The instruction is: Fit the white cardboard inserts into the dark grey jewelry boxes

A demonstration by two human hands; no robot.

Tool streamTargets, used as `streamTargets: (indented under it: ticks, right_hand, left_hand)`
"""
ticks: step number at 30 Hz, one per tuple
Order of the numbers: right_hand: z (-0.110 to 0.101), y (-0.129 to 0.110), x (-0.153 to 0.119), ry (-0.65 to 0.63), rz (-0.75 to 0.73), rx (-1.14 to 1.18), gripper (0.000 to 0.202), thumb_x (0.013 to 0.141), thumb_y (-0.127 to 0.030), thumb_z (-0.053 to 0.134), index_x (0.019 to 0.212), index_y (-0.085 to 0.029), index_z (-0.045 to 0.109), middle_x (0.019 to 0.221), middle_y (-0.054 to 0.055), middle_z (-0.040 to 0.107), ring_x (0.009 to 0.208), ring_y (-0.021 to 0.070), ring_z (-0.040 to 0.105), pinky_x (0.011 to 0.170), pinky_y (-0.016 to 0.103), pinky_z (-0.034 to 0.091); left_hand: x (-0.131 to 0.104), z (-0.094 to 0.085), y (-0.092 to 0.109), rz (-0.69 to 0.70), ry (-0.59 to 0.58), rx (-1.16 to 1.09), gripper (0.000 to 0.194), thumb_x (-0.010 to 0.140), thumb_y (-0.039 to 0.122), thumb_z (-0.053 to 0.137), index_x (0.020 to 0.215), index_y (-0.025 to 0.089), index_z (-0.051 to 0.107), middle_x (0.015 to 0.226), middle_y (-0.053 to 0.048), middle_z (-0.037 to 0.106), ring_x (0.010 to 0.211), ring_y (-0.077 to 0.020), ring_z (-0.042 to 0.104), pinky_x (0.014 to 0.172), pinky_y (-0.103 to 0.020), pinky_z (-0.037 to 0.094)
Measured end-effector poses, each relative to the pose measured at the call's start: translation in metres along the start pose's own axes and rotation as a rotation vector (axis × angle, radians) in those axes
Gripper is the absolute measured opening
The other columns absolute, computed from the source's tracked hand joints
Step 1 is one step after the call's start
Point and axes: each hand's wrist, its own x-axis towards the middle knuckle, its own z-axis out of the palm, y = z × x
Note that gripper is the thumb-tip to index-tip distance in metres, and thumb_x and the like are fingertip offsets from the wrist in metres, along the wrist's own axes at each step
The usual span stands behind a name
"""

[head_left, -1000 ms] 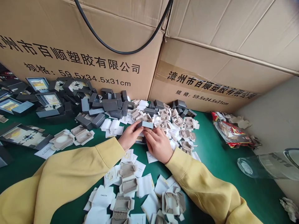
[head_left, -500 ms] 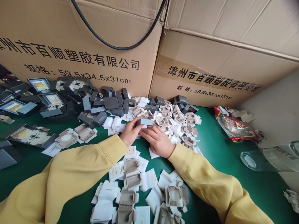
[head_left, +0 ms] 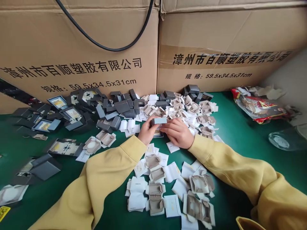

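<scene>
In the middle of the table I hold a small grey box (head_left: 159,121), whose lid appears to stand up. My left hand (head_left: 146,131) grips its left side, with the thumb and fingers closed on it. From the right, my right hand (head_left: 178,132) has its fingers bent together against the same box, and the fingertips are partly hidden behind it. Below the lid a pale, framed inside (head_left: 158,133) shows between the hands. Flattened white card inserts (head_left: 157,190) lie in front of the hands, and more torn inserts (head_left: 178,105) are heaped just behind them.
Dark grey boxes (head_left: 122,107) are piled at the back left, several of them open. Two large cardboard cartons (head_left: 107,32) stand behind the green table (head_left: 242,137), with a black cable (head_left: 112,49) in front. To the right lie a red snack bag (head_left: 261,105) and a clear container (head_left: 285,139).
The view has shifted, so the scene appears further right at the front. Both hands stay on the grey box, and the pale inside now shows more below its lid.
</scene>
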Motion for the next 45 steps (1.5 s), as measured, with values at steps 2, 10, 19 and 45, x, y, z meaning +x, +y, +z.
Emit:
streamTargets:
  ticks: [2, 10, 19, 45]
  right_hand:
    - [-0.004, 0.004, -0.004, 0.091, 0.091, -0.023, 0.029, 0.085, -0.016, 0.042, 0.109, -0.019, 0.058, 0.107, 0.007, 0.061, 0.099, 0.0218, 0.048, 0.082, 0.04, 0.039]
    - [0.005, 0.026, -0.001, 0.044, 0.319, 0.069, 0.022, 0.086, -0.022, 0.044, 0.099, -0.016, 0.061, 0.103, 0.008, 0.063, 0.096, 0.0211, 0.051, 0.085, 0.039, 0.041]
    - [-0.027, 0.031, -0.041, 0.026, 0.551, -0.424, 0.024, 0.085, -0.028, 0.045, 0.101, -0.015, 0.059, 0.104, 0.012, 0.06, 0.095, 0.0275, 0.049, 0.077, 0.04, 0.039]
    - [-0.027, 0.052, -0.065, -0.034, 0.597, -0.287, 0.037, 0.083, -0.028, 0.049, 0.117, -0.016, 0.054, 0.095, 0.011, 0.065, 0.082, 0.0257, 0.055, 0.071, 0.038, 0.047]
  left_hand:
    - [-0.001, 0.002, 0.001, -0.06, -0.01, -0.074, 0.025, 0.07, 0.029, 0.061, 0.092, 0.018, 0.057, 0.097, -0.004, 0.064, 0.097, -0.0224, 0.058, 0.086, -0.037, 0.046]
    - [-0.002, 0.006, 0.007, -0.218, 0.064, -0.28, 0.028, 0.073, 0.027, 0.058, 0.099, 0.016, 0.054, 0.083, -0.006, 0.067, 0.087, -0.0249, 0.064, 0.075, -0.042, 0.053]
    - [-0.003, 0.003, 0.006, -0.226, 0.0, -0.283, 0.027, 0.073, 0.026, 0.058, 0.098, 0.015, 0.055, 0.087, -0.007, 0.068, 0.088, -0.025, 0.064, 0.075, -0.042, 0.054]
    - [-0.004, 0.004, 0.009, -0.249, -0.059, -0.258, 0.021, 0.072, 0.023, 0.059, 0.091, 0.015, 0.057, 0.081, -0.007, 0.067, 0.087, -0.026, 0.064, 0.075, -0.044, 0.053]
